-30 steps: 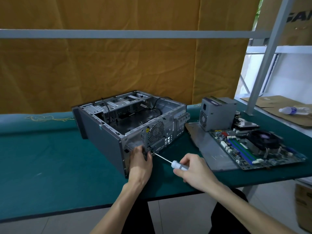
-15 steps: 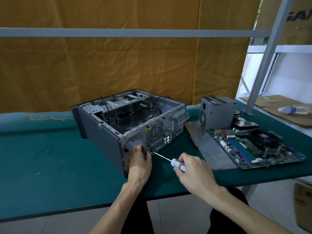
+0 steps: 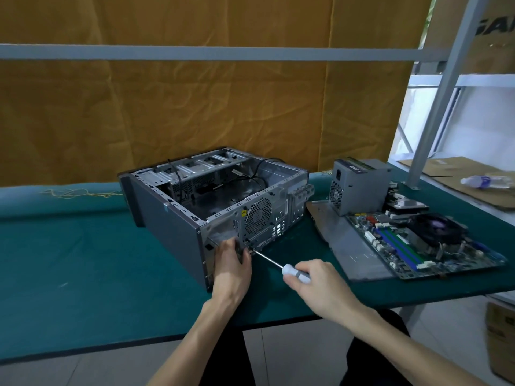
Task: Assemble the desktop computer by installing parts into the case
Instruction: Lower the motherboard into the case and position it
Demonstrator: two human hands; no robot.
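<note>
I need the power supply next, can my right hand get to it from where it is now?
Probably yes: the power supply stands in the open beyond the right hand, but that hand grips the screwdriver.

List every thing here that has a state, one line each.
Computer case: on its side, open, hollow inside.
Screwdriver: gripped, tip at the case's rear panel.
Right hand: grips the screwdriver handle.
Left hand: fingers curled on the case's rear edge.
Power supply: outside the case, upright.
Motherboard: outside the case, lying flat.
Water bottle: lying on its side.
</note>
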